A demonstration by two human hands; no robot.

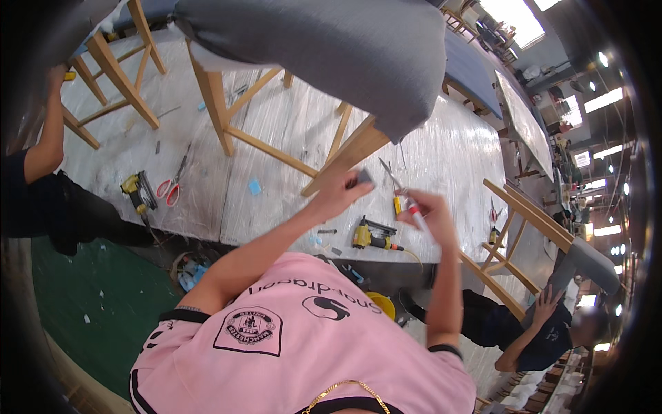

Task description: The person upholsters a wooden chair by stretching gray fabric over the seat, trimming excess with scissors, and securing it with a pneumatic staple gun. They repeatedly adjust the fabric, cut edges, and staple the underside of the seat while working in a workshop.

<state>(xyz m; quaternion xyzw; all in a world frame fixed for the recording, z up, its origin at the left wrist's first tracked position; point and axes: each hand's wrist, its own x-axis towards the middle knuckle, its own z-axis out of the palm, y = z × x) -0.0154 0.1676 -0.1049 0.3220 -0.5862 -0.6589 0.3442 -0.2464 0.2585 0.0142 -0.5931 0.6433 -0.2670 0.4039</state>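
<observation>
My left hand point(338, 198) is closed on a small dark grey scrap point(364, 179), seemingly fabric, by the foot of a wooden leg. In my right hand point(434, 210) is a pair of scissors point(390, 174) with red-and-white handles, the blades pointing away from me. A yellow handle point(397, 205) shows beside those fingers; whether it is held or lies on the table, I cannot tell. Just beyond both hands stands a chair point(331, 58) with grey upholstery and light wooden legs. A loose flap of grey cloth point(400, 125) hangs at its near right corner.
The table point(276, 186) is covered in clear film. A yellow-black staple gun point(372, 234) with a hose lies near its front edge. Farther left are another staple gun point(138, 193) and red-handled scissors point(169, 188). Co-workers handle chairs at the left and right point(545, 303).
</observation>
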